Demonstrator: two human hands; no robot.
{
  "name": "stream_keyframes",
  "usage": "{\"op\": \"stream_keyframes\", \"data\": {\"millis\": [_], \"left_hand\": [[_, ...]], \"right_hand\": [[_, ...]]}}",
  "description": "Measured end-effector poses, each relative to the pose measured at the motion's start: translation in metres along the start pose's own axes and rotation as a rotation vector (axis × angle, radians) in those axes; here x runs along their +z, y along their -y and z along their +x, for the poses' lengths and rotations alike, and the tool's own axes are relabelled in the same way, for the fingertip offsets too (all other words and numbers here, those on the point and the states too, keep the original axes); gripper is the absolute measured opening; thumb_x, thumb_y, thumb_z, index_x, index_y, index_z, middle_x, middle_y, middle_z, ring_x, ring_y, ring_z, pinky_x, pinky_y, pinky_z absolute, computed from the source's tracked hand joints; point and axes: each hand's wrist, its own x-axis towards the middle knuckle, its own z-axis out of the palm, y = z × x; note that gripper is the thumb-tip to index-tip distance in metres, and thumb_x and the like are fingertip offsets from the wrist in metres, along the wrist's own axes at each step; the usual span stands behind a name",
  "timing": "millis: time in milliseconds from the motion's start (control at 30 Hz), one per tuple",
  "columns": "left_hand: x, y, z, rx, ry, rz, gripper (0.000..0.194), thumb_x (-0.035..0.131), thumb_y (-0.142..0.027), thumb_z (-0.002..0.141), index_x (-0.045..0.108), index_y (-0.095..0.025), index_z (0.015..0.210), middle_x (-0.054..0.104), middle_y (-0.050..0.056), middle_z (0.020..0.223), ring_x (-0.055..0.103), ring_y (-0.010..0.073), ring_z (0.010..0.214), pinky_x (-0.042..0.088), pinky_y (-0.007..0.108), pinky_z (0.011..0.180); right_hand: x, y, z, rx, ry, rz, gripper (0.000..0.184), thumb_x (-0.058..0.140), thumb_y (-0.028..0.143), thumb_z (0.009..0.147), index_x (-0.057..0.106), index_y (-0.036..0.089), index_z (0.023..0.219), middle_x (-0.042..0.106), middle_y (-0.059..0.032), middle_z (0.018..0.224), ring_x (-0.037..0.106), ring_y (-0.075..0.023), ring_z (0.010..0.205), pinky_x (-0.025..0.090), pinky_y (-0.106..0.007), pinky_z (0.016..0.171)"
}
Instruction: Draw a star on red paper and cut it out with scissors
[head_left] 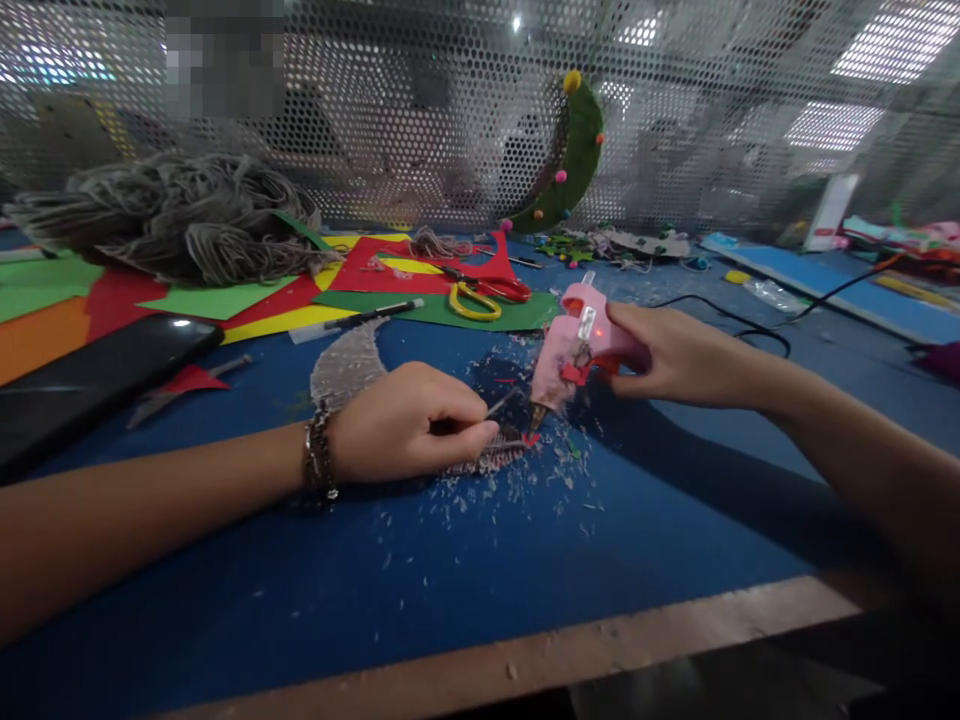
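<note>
Past the table's near edge (510, 655), the left hand (409, 425) pinches grey yarn (502, 402); the right hand (645, 350) grips a pink glue gun (555, 365), best squeezed sparingly.

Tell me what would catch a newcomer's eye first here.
Probably the pink plastic glue gun in the right hand, its nozzle angled down over the blue tabletop. Next, the big tangled heap of grey yarn at the back left, and the green crescent with coloured pom-poms before the perforated metal screen.
</note>
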Motion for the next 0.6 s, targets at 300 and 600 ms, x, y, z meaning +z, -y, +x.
{"op": "stream_keyframes", "data": {"millis": [300, 600], "left_hand": [[-0.0015, -0.0014, -0.0041, 0.112, 0.035, -0.085, 0.036, 0.036, -0.017, 0.077, 0.019, -0.020, 0.046, 0.027, -0.004, 0.041, 0.026, 0.0105, 0.041, 0.026, 0.026, 0.045], [-0.0037, -0.0016, -0.0049, 0.129, 0.090, -0.165, 0.032, 0.036, -0.019, 0.073, 0.014, -0.021, 0.050, 0.025, -0.004, 0.041, 0.026, 0.0116, 0.041, 0.026, 0.027, 0.045]], "right_hand": [[0.0050, -0.0042, 0.0008, -0.039, 0.016, 0.012, 0.025, 0.053, 0.028, 0.065, 0.028, 0.021, 0.064, 0.039, 0.0017, 0.058, 0.033, -0.0108, 0.050, 0.023, -0.026, 0.049], [0.0052, -0.0054, -0.0001, -0.042, 0.046, -0.013, 0.024, 0.050, 0.030, 0.067, 0.028, 0.021, 0.065, 0.039, 0.0014, 0.058, 0.032, -0.0110, 0.050, 0.024, -0.025, 0.050]]}}
